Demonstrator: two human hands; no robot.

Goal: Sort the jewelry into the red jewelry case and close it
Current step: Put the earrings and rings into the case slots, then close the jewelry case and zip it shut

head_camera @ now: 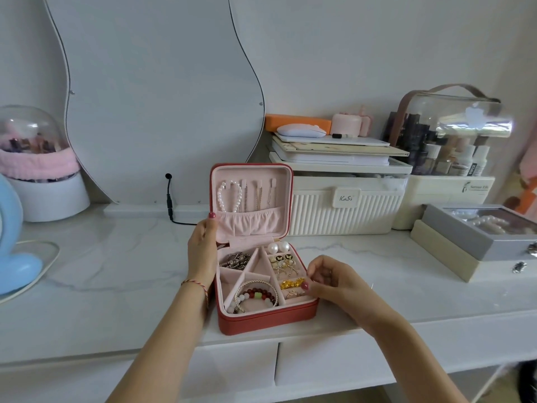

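Observation:
The red jewelry case stands open near the table's front edge, its lid upright. A pearl bracelet and thin chains hang inside the lid. The pink tray holds silver pieces, pearl earrings, bead bracelets and a gold piece. My left hand grips the lid's left edge, thumb up along it. At the case's right rim my right hand has its fingers curled, and thumb and forefinger pinch the gold piece's right end.
A wavy mirror leans on the wall behind. A ribbed cream box stands just right of the lid, with a clear cosmetics bag and a grey box further right. A blue lamp is at the left.

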